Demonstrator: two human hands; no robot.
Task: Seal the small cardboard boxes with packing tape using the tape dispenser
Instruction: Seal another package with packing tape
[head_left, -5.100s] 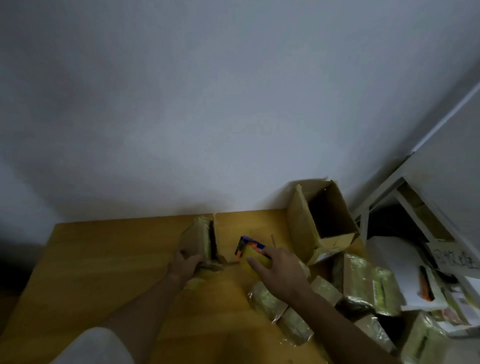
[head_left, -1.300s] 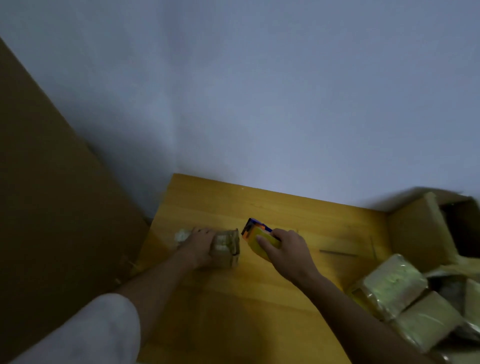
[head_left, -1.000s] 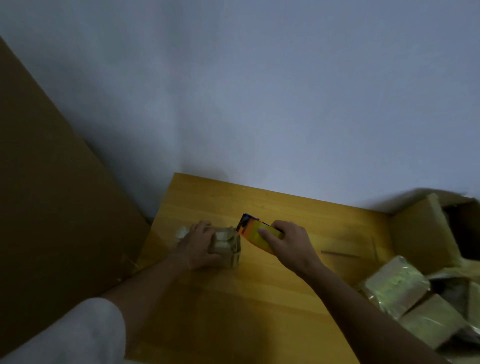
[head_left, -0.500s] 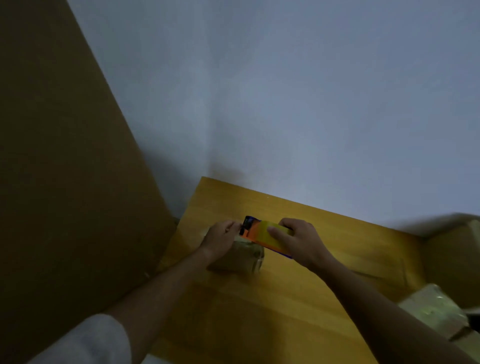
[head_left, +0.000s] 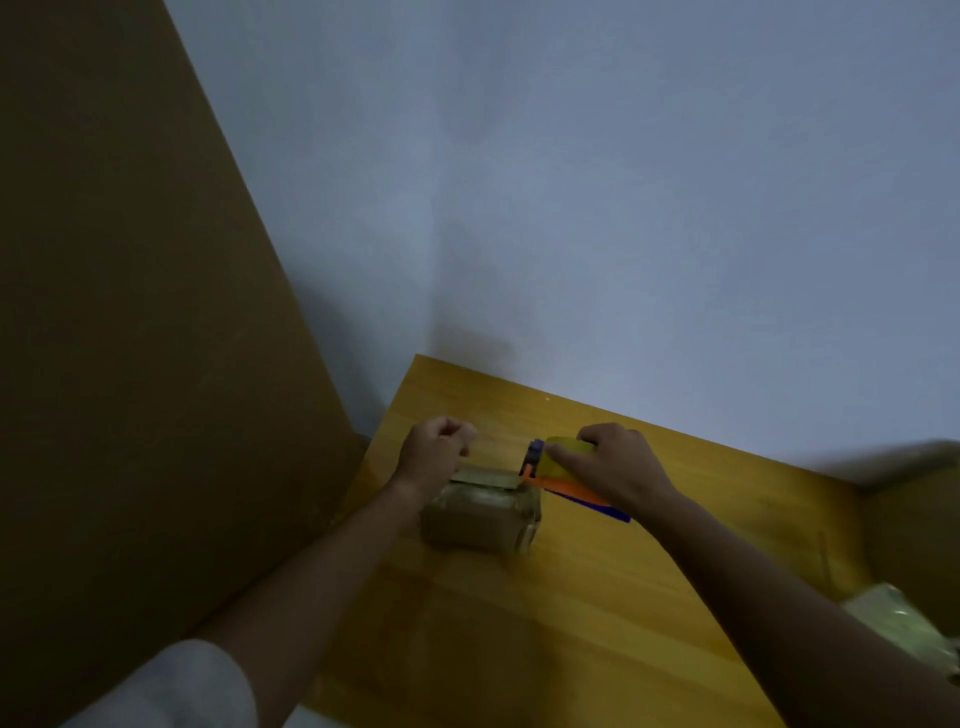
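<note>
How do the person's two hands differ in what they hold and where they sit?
The right hand grips the tape dispenser; the left hand has curled fingers at the small cardboard box's far edge. The right hand lies right of the box, the left hand above it. Both hover over the wooden table.

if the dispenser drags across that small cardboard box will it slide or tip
Probably slides rather than tips: the small brown cardboard box sits low and flat on the smooth wooden table. It looks light, and the left hand seems lifted off it.

I see a yellow wood table (head_left: 597, 623) against a pale wall (head_left: 623, 208). Big brown board (head_left: 130, 312) stands on the left, leaning. Large cardboard box (head_left: 914, 525) at right edge, blurred; plastic-wrapped pkg (head_left: 898, 618) just below it.
</note>
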